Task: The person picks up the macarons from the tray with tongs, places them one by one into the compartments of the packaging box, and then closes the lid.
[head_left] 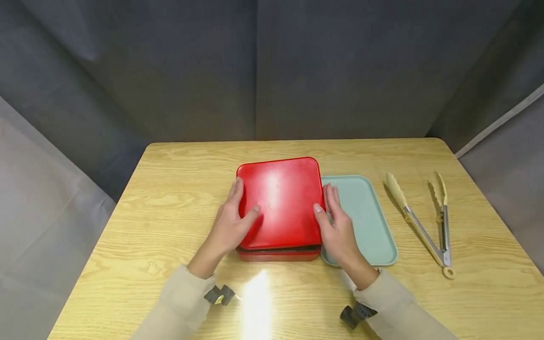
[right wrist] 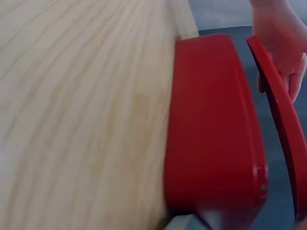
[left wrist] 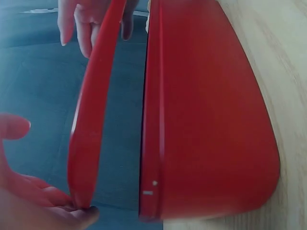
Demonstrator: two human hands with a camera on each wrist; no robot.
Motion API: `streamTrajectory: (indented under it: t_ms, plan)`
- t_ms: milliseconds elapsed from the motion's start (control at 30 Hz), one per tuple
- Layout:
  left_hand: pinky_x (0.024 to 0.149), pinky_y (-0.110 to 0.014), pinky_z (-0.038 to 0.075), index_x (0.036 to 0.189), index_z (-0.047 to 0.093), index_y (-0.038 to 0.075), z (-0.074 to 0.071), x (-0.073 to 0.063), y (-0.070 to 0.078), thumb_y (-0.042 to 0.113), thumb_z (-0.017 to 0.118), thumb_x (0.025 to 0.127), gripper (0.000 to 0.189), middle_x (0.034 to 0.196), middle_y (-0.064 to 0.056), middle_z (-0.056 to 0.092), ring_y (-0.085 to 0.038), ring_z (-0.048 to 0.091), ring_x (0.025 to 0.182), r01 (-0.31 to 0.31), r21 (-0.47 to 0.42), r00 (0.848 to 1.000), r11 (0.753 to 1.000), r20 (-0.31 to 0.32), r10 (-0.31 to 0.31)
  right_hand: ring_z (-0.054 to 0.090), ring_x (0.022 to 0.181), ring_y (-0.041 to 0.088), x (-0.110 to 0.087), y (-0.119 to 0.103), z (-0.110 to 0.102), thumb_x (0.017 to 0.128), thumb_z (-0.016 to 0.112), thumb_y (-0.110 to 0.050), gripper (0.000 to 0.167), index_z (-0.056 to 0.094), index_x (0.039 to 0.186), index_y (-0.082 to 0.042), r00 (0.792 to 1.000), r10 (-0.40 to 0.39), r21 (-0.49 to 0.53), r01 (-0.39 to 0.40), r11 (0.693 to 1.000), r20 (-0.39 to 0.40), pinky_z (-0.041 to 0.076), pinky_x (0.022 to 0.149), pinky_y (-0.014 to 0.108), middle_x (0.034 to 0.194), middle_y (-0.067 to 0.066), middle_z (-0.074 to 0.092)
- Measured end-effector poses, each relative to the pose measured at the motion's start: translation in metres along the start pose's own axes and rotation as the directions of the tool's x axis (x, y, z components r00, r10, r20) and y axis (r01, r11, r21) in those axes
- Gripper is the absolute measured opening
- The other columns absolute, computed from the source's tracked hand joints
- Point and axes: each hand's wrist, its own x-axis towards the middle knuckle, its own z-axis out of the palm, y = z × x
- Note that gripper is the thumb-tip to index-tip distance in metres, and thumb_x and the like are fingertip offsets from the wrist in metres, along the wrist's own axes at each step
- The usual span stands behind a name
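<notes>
A square, glossy red lid (head_left: 280, 200) is held above a red box (head_left: 278, 256), tilted and slightly askew to it. My left hand (head_left: 229, 221) grips the lid's left edge, thumb on top; my right hand (head_left: 340, 230) grips the right edge the same way. In the left wrist view a gap parts the lid (left wrist: 91, 129) from the box (left wrist: 206, 110), whose side stands on the table. The right wrist view also shows the lid (right wrist: 283, 115) apart from the box (right wrist: 211, 124). The inside of the box is hidden beneath the lid.
A pale green tray (head_left: 367, 222) lies right of the box, partly behind my right hand. Farther right, cream-tipped metal tongs (head_left: 425, 233) lie spread on the wooden table (head_left: 170, 212). Grey curtains (head_left: 255, 71) hang behind the table and at its sides.
</notes>
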Motion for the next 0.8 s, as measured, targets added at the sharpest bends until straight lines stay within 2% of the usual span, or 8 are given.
streamTrajectory:
  t_ms: [133, 267, 433, 667, 800]
  plan:
    - [0.115, -0.045, 0.019, 0.150, 0.016, 0.001, 0.002, 0.004, -0.002, 0.035, 0.052, 0.091, 0.077, 0.158, -0.010, 0.014, -0.025, 0.010, 0.145, 0.058, 0.063, 0.997, 0.996, 0.044, -0.061, 0.011, 0.145, 0.021, -0.001, 0.009, 0.003, 0.098, 0.046, -0.035, 0.064, 0.021, 0.150, -0.009, 0.997, 0.071, -0.084, -0.068, 0.994, 0.033, 0.025, 0.113, 0.045, 0.158, 0.008, 0.012]
    - [0.114, -0.048, 0.022, 0.150, 0.015, 0.003, 0.005, 0.006, -0.005, 0.037, 0.053, 0.090, 0.080, 0.158, -0.009, 0.013, -0.026, 0.009, 0.145, 0.091, 0.109, 0.992, 0.990, 0.073, -0.100, 0.012, 0.145, 0.026, -0.001, 0.015, 0.006, 0.098, 0.045, -0.038, 0.065, 0.019, 0.151, -0.009, 0.993, 0.100, -0.131, -0.092, 0.987, 0.058, 0.026, 0.113, 0.048, 0.158, 0.012, 0.010]
    - [0.112, -0.051, 0.022, 0.150, 0.015, 0.003, 0.008, 0.007, -0.009, 0.038, 0.055, 0.089, 0.081, 0.158, -0.008, 0.013, -0.026, 0.007, 0.146, 0.113, 0.133, 0.986, 0.985, 0.106, -0.127, 0.011, 0.145, 0.026, -0.002, 0.018, 0.009, 0.097, 0.045, -0.040, 0.067, 0.018, 0.151, -0.010, 0.992, 0.108, -0.154, -0.096, 0.983, 0.067, 0.026, 0.113, 0.048, 0.158, 0.012, 0.010]
    - [0.111, -0.050, 0.026, 0.150, 0.018, 0.001, 0.011, 0.011, -0.013, 0.037, 0.057, 0.088, 0.081, 0.157, -0.010, 0.016, -0.027, 0.009, 0.145, 0.121, 0.168, 0.982, 0.978, 0.123, -0.142, 0.011, 0.145, 0.028, 0.000, 0.021, 0.011, 0.097, 0.044, -0.041, 0.069, 0.016, 0.151, -0.009, 0.987, 0.135, -0.190, -0.116, 0.975, 0.085, 0.026, 0.112, 0.051, 0.157, 0.015, 0.010]
    - [0.113, -0.050, 0.023, 0.149, 0.020, 0.000, 0.012, 0.013, -0.013, 0.037, 0.058, 0.088, 0.081, 0.157, -0.011, 0.018, -0.028, 0.010, 0.145, 0.123, 0.189, 0.981, 0.974, 0.127, -0.148, 0.011, 0.145, 0.030, -0.001, 0.022, 0.012, 0.097, 0.043, -0.040, 0.069, 0.015, 0.151, -0.008, 0.983, 0.156, -0.210, -0.132, 0.969, 0.101, 0.025, 0.112, 0.052, 0.157, 0.017, 0.010]
